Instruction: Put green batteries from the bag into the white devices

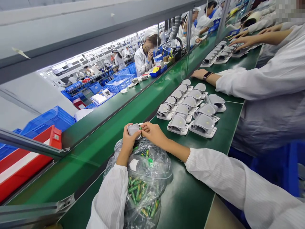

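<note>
holding a small grey device (133, 129) over the green desk (190, 190), the person's left hand (128, 140) is curling its fingers (136, 136) closed around the lower edge of the part, with the thumb pressing up against its side. the right hand (153, 133) is meeting it from the other side, its fingers (143, 128) pinching closed at the device's right end, where a bit of green is showing; whether that is a battery being held is hard to tell. the device is sitting in the air between both hands, just above a clear plastic bag (145, 178) that is lying on the desk under the left forearm and is bulging with green batteries (135, 189). just beside the right hand, further along the desk, a cluster of grey devices (190, 111) is lying in rows, each resting on a pale base, the nearest one close to the right wrist. beyond that cluster a co-worker's hand (200, 74), wearing a watch, is resting flat on the desk, the white sleeve (250, 82) stretching off to the right. to the left, beyond a raised green belt (107, 127), blue crates (50, 119) and a red crate (28, 159) are standing, and more people in white coats are sitting in the background.
</note>
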Available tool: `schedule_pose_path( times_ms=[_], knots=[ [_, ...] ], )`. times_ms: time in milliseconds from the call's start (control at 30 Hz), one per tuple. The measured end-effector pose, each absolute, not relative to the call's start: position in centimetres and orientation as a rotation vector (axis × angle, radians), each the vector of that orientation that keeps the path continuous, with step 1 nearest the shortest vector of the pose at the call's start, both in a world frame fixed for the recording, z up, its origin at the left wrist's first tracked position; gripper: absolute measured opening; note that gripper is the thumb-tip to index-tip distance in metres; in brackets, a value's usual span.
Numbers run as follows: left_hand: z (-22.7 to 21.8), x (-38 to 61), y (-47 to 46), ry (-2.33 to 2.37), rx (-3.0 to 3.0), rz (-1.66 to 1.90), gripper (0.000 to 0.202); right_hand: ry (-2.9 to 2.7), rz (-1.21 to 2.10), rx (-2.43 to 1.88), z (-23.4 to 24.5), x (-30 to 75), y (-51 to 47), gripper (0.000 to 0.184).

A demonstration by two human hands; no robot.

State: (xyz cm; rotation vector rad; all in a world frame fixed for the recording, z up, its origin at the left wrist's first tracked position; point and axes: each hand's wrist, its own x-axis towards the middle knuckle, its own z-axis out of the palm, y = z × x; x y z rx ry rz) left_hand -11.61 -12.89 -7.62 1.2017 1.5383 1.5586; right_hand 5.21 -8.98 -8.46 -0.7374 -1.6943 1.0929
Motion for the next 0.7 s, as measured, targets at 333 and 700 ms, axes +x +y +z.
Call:
schedule_pose_path(
  times_ms=[333, 700],
  knots=[
    [-7.7, -11.7, -12.8, 1.475, 1.143, 1.611, 0.075, -1.948, 0.884, -0.595, -8.7, 5.6, -8.6, 0.028],
    [-6.9, -11.3, -13.3, 1.529, 1.293, 1.57, 0.062, -1.753, 1.055, -0.751, -9.4, 5.3, -9.0, 0.042]
  ],
)
